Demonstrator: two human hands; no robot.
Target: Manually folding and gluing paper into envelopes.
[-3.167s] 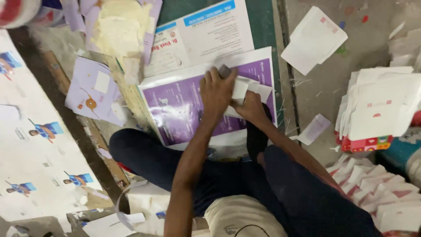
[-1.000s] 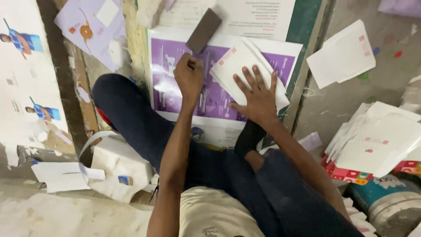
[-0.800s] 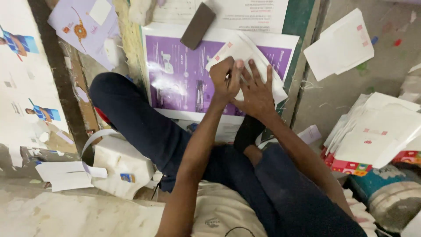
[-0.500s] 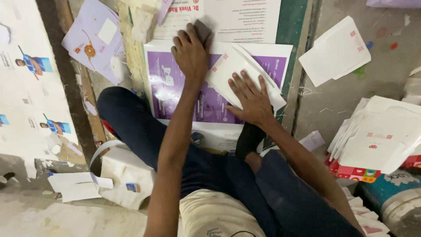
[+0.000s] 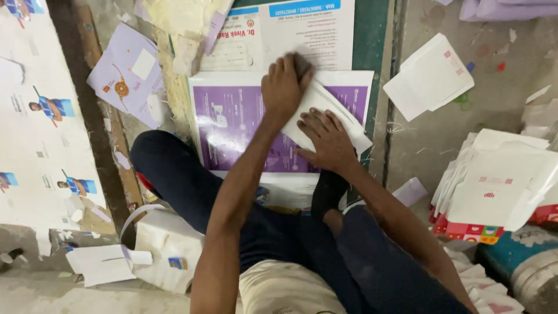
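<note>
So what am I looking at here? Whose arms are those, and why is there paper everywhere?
The picture comes from a camera worn on a person's head, looking down, so you see their own arms and legs from above. The person sits on the floor with legs in dark trousers stretched forward.

The left hand grips a small dark block and presses it on a white folded paper. The right hand lies flat on that same paper, holding it down. Under the paper is a big purple printed sheet.

Around them lie more papers: a white envelope on the grey floor to the right, a pile of white envelopes further right, and a pale card with an orange ornament to the left. Far left is a large sheet with small blue figures.
</note>
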